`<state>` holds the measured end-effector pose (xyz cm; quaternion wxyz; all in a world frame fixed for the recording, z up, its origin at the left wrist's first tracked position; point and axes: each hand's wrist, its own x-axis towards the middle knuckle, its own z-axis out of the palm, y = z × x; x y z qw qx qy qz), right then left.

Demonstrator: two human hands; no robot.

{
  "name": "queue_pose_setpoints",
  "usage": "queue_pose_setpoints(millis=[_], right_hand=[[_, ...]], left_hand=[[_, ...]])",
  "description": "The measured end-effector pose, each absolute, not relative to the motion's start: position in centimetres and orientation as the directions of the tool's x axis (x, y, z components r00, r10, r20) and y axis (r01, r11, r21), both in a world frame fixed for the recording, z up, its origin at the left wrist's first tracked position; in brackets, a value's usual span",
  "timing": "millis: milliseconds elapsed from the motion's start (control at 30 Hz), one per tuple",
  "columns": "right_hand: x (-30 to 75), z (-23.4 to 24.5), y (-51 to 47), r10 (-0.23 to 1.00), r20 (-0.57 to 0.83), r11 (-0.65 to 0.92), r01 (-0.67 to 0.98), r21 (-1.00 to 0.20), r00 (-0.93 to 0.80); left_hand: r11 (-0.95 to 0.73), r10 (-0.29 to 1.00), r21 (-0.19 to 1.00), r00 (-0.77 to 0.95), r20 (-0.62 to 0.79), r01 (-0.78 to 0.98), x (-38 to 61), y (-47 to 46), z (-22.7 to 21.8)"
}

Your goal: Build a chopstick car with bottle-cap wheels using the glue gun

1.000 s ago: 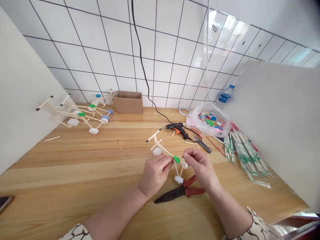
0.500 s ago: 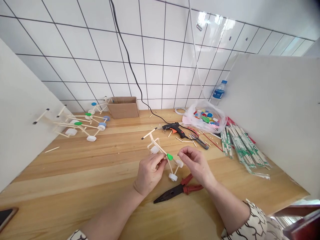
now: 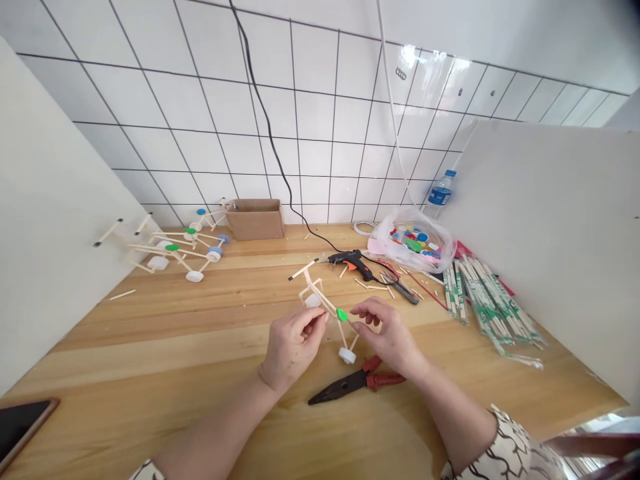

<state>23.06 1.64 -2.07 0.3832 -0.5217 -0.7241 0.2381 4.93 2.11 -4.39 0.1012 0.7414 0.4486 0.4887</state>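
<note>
A small tricycle model (image 3: 323, 295) of wooden sticks stands in the middle of the table. It has a green bottle-cap seat (image 3: 341, 315), white cap wheels (image 3: 347, 355) and a black-tipped crossbar. At the model's left side is my left hand (image 3: 293, 343), its thumb and fingertips pinched together by the frame; whatever they hold is hidden. My right hand (image 3: 390, 337) is on the other side, thumb and fingers apart, close to the seat and rear frame and covering one rear wheel. Pliers with red handles (image 3: 350, 384) lie just below the model.
Similar stick tricycles (image 3: 183, 250) stand at left by a cardboard box (image 3: 256, 220). Behind the model lies a black glue gun (image 3: 353, 262) with stick scraps nearby. A bag of bottle caps (image 3: 413, 243), packaged chopsticks (image 3: 487, 303) and a water bottle (image 3: 440, 193) are at right; a phone (image 3: 23, 430) at left.
My left hand has drawn slightly left, away from the seat. My right hand has come lower and nearer the rear frame, now covering a rear wheel. The view has shifted slightly.
</note>
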Motion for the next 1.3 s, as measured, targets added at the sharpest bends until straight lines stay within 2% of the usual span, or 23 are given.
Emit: queue_pose_setpoints(millis=[333,567,767,900,1000,1067,1133,1200,1300], right_hand=[[22.9,-3.3,2.0,0.899,0.370,0.432,0.609,-0.665,-0.234],[22.9,-3.7,2.7,0.896,0.373,0.438,0.633,-0.639,-0.243],[22.9,-3.7,3.5,0.897,0.370,0.433,0.656,-0.618,-0.244],[22.8,-3.7,3.7,0.895,0.369,0.437,0.665,-0.606,-0.251],[22.9,-3.9,3.8,0.891,0.374,0.444,0.662,-0.604,-0.257],[23.0,-4.2,3.8,0.888,0.382,0.450,0.658,-0.604,-0.256],[23.0,-4.4,3.9,0.884,0.393,0.457,0.653,-0.604,-0.255],[23.0,-4.6,4.0,0.878,0.404,0.466,0.647,-0.603,-0.256],[23.0,-4.7,4.1,0.870,0.420,0.481,0.640,-0.600,-0.260]], left_hand=[[-0.462,0.815,0.710,-0.060,0.576,0.531,3.1,2.4,-2.1],[-0.374,0.858,0.791,-0.142,0.493,0.484,1.4,2.7,-1.6],[-0.357,0.859,0.811,-0.179,0.480,0.464,0.7,3.3,-1.9],[-0.407,0.826,0.781,-0.174,0.536,0.474,0.8,3.3,-2.2],[-0.483,0.779,0.722,-0.134,0.613,0.495,1.4,2.8,-2.2],[-0.576,0.724,0.629,-0.031,0.689,0.522,2.1,2.3,-2.0],[-0.702,0.593,0.379,0.200,0.780,0.603,2.9,1.8,-1.7],[-0.743,0.533,0.192,0.392,0.750,0.641,3.6,1.7,-1.6],[-0.740,0.565,0.091,0.544,0.621,0.666,4.2,1.8,-1.9]])
